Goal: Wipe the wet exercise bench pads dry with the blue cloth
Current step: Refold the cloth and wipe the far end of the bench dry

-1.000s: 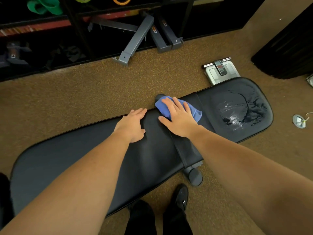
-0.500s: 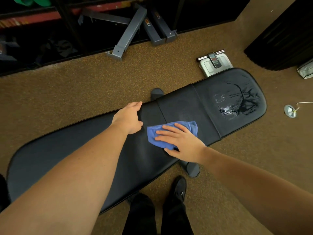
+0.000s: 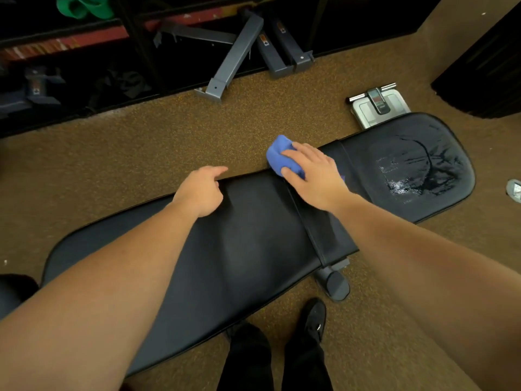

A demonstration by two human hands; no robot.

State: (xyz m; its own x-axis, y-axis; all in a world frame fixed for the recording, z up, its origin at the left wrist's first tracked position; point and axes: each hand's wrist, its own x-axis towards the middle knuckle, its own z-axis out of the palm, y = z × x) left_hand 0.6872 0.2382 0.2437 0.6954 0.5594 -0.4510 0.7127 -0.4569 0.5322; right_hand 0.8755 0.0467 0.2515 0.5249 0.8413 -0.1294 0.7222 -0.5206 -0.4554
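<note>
A black exercise bench lies across the floor, with a long pad [image 3: 239, 249] and a shorter seat pad [image 3: 417, 153] to the right. Streaks and a shiny puddle of water [image 3: 408, 179] cover the seat pad. My right hand [image 3: 315, 176] holds the bunched blue cloth [image 3: 277, 156] between thumb and fingers at the bench's far edge, next to the seam between the two pads. My left hand [image 3: 200, 190] rests on the far edge of the long pad, index finger stretched out, holding nothing.
A bathroom scale [image 3: 377, 105] sits on the brown carpet just behind the seat pad. Grey metal frame legs [image 3: 234, 57] jut out from a dark rack at the back. My black shoes [image 3: 313, 323] stand near the bench foot [image 3: 334, 283]. A small metal floor fitting [image 3: 514, 189] lies far right.
My right hand swept the cloth from the near middle of the bench back up to the far edge, bunching it. My left hand stayed on the pad's far edge.
</note>
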